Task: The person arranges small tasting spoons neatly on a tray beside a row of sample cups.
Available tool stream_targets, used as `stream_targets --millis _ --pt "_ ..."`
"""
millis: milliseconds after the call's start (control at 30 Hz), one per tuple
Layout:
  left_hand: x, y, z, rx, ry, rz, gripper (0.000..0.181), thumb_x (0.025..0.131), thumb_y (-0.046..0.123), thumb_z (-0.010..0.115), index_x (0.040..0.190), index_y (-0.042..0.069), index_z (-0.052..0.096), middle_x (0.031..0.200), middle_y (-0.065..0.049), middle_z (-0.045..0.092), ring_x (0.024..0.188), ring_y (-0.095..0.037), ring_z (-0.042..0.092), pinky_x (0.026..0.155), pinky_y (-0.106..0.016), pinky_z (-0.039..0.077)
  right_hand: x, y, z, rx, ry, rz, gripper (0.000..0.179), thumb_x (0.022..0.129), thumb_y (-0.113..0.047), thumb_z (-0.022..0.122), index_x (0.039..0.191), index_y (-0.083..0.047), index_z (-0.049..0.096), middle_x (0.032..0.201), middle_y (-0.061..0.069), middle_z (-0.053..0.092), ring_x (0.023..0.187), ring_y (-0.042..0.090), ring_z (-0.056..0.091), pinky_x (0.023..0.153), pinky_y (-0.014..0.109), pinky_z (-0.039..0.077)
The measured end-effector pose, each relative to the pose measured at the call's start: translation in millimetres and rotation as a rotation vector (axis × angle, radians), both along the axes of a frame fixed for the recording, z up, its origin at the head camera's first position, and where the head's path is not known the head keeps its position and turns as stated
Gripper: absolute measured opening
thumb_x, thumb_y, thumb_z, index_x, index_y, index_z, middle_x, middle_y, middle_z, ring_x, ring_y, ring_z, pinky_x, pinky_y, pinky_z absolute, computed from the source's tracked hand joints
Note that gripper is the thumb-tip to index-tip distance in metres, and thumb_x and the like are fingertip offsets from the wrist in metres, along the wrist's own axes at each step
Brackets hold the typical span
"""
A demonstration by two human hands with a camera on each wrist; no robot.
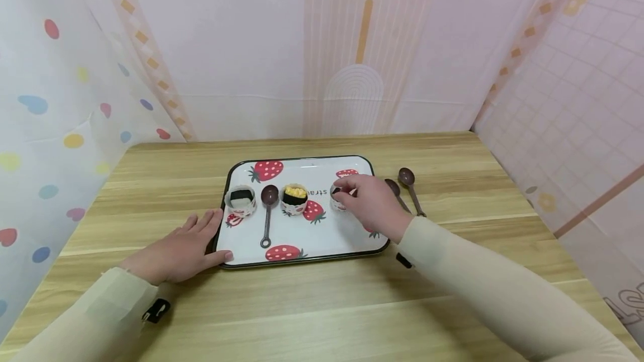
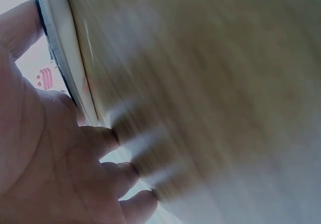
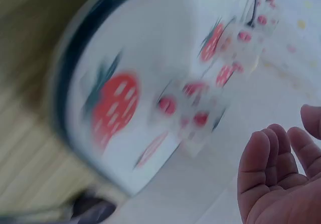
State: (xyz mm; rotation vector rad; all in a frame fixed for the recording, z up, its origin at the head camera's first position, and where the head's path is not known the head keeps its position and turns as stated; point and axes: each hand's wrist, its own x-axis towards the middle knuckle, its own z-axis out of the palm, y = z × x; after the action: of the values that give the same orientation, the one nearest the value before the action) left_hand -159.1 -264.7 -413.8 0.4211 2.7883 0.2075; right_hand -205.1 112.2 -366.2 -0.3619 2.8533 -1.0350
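Observation:
On a strawberry-print tray [image 1: 322,239] stand three paper cups. The left cup [image 1: 240,210] holds a white rice piece with a black band; the middle cup [image 1: 294,209] holds a sushi piece [image 1: 295,194] with yellow topping. A brown spoon [image 1: 268,211] lies between these two. My right hand [image 1: 372,203] is over the right cup [image 3: 190,113], its fingers loosely bent; something dark shows inside that cup in the head view. Nothing shows between those fingers in the right wrist view. My left hand [image 1: 183,247] rests at the tray's left edge, thumb across the rim, fingers spread along the table.
Two more brown spoons lie right of the tray, one [image 1: 410,183] farther out and the other [image 1: 394,189] partly behind my right hand. The wooden table [image 1: 302,306] meets printed cloth [image 1: 241,43] at the back and sides.

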Motion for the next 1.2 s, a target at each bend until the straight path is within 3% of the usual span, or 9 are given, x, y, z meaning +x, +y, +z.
stream_targets --millis 100,267,533,633,767,1000,1200 --pt "-0.4 0.3 -0.4 -0.001 -0.001 0.0 0.11 0.098 0.072 0.054 0.165 -0.008 0.017 0.168 -0.037 0.02 0.148 -0.069 0.02 0.118 -0.076 0.028 -3.0 18 2.0 0.028 -0.006 -0.021 0.033 0.103 -0.028 0.071 0.134 -0.018 0.074 0.119 0.001 0.076 0.095 0.019 0.067 0.071 0.03 0.057" --pt "-1.2 0.2 -0.8 -0.011 -0.008 0.004 0.111 0.098 0.074 0.053 0.165 -0.007 0.017 0.168 -0.037 0.02 0.148 -0.069 0.02 0.118 -0.076 0.028 -7.3 46 -2.1 0.067 0.057 -0.003 0.038 0.103 -0.026 0.071 0.138 -0.013 0.071 0.125 0.008 0.073 0.102 0.024 0.063 0.087 0.039 0.055" --pt "-1.7 0.4 -0.2 -0.014 -0.014 0.005 0.113 0.097 0.074 0.054 0.165 -0.008 0.016 0.168 -0.038 0.02 0.149 -0.069 0.019 0.119 -0.075 0.028 -14.0 84 -16.8 0.117 0.101 0.001 0.049 0.1 -0.029 0.073 0.144 -0.007 0.065 0.143 0.016 0.066 0.129 0.036 0.063 0.107 0.052 0.054" --pt "-1.5 0.2 -0.4 -0.012 -0.012 0.003 0.112 0.097 0.074 0.054 0.165 -0.008 0.017 0.168 -0.038 0.02 0.149 -0.069 0.019 0.119 -0.075 0.028 -14.1 95 -20.1 0.153 0.11 0.003 0.052 0.101 -0.031 0.071 0.146 -0.006 0.062 0.148 0.019 0.062 0.139 0.04 0.057 0.115 0.056 0.047" --pt "-1.3 0.3 -0.1 -0.008 -0.013 0.005 0.112 0.097 0.074 0.054 0.165 -0.008 0.017 0.168 -0.038 0.02 0.149 -0.069 0.019 0.119 -0.076 0.027 -12.4 107 -23.2 0.22 0.097 0.006 0.059 0.104 -0.034 0.065 0.153 -0.002 0.053 0.162 0.024 0.046 0.154 0.045 0.037 0.127 0.061 0.03" --pt "-1.4 0.3 -0.4 -0.006 -0.011 0.007 0.112 0.098 0.073 0.054 0.165 -0.008 0.016 0.168 -0.038 0.02 0.148 -0.069 0.019 0.118 -0.076 0.028 -9.7 120 -29.7 0.345 0.119 0.034 0.07 0.105 -0.042 0.062 0.16 -0.003 0.043 0.17 0.029 0.028 0.159 0.054 0.018 0.131 0.061 0.014" --pt "-1.1 -0.1 -1.2 -0.002 -0.008 0.005 0.111 0.098 0.073 0.054 0.165 -0.008 0.017 0.167 -0.038 0.02 0.148 -0.069 0.019 0.119 -0.076 0.027 -8.2 126 -33.1 0.372 0.135 0.041 0.074 0.105 -0.046 0.06 0.162 -0.003 0.039 0.17 0.031 0.023 0.158 0.056 0.015 0.131 0.062 0.011"
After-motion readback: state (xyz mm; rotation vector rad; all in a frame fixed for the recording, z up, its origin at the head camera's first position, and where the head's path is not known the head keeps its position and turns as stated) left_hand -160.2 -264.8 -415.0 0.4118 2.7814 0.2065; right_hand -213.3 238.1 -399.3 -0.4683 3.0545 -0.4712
